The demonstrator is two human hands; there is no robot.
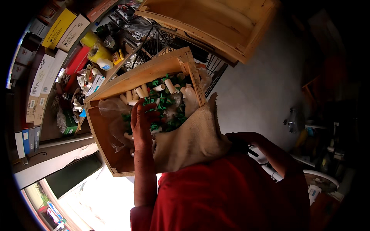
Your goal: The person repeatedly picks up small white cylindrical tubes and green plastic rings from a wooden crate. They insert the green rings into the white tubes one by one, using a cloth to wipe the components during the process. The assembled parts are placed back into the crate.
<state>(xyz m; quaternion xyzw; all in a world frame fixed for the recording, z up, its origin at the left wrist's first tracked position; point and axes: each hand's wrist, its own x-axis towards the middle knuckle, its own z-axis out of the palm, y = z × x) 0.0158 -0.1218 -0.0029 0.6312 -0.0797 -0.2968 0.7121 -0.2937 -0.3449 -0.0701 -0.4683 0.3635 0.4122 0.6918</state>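
Green pieces [165, 101] lie just right of the left hand [142, 118], perhaps touching.

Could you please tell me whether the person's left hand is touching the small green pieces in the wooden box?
Cannot tell: in the head view, the left hand overlaps the small green pieces, but it hides any contact or gap beneath.

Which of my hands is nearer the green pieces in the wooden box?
Left. Your left hand is over the green pieces; your right hand is farther right, by the brown cloth.
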